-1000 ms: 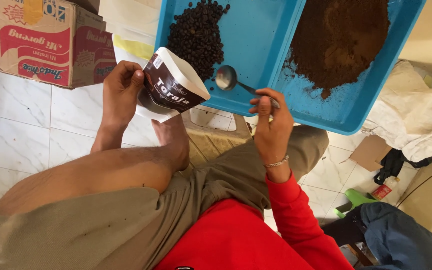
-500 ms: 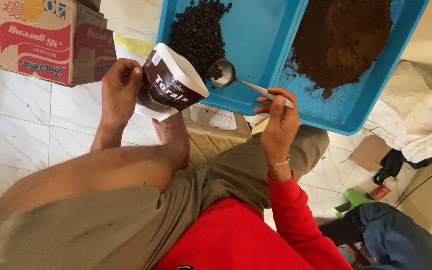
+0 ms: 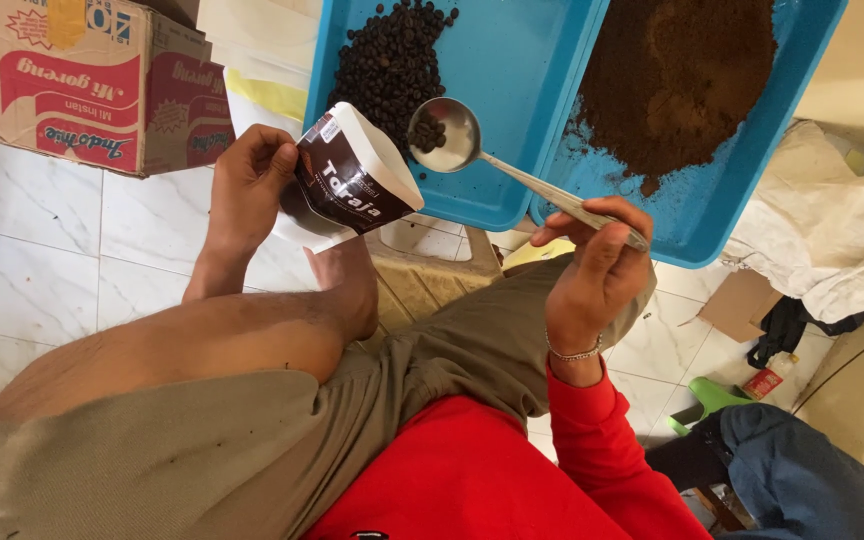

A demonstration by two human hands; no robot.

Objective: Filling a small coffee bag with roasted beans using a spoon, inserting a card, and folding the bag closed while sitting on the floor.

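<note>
- The left hand point(image 3: 250, 185) grips a dark brown pouch point(image 3: 352, 175) from below, fingers wrapped round its base; the white mouth is open and tilts toward the trays.
- The right hand point(image 3: 597, 270) pinches the handle of a metal spoon point(image 3: 444, 134) between thumb and fingers, closed on it.
- The spoon's bowl holds a few dark beans and hovers just beside the pouch's mouth, over the left blue tray point(image 3: 512, 100).
- That tray carries a heap of beans point(image 3: 392, 60) near its far corner.
- A second blue tray point(image 3: 742, 210) sits right beside it, bearing a mound of brown powder point(image 3: 682, 75).
- A red cardboard box point(image 3: 102, 85) stands on the tiled floor point(image 3: 42, 270) to the left.
- A white cloth point(image 3: 832, 250) lies to the right of the trays.
</note>
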